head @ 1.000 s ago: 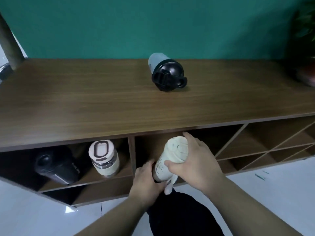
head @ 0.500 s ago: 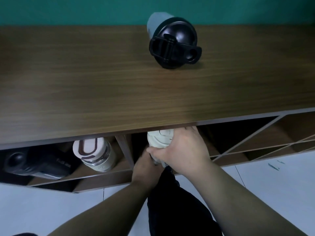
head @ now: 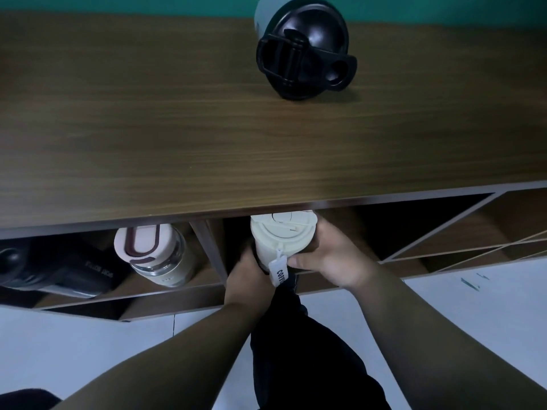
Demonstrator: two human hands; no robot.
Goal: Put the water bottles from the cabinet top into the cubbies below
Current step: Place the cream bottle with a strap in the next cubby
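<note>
A cream bottle (head: 281, 238) with a hanging white tag stands in the middle cubby, just under the front edge of the wooden cabinet top (head: 177, 128). My right hand (head: 328, 255) grips its right side and my left hand (head: 247, 275) holds its lower left. A grey bottle with a black lid (head: 302, 51) stands on the cabinet top at the back. In the left cubby sit a cream-lidded glass bottle (head: 154, 251) and a black bottle (head: 56, 270).
To the right are cubbies (head: 444, 232) with diagonal dividers. A thin upright panel (head: 210, 250) splits the left cubby from the middle one. White floor (head: 488, 306) lies below, with my dark-trousered leg under my hands.
The view has dropped closer to the cabinet. Both hands have carried the cream bottle further under the top's edge into the middle cubby, and it now stands more upright.
</note>
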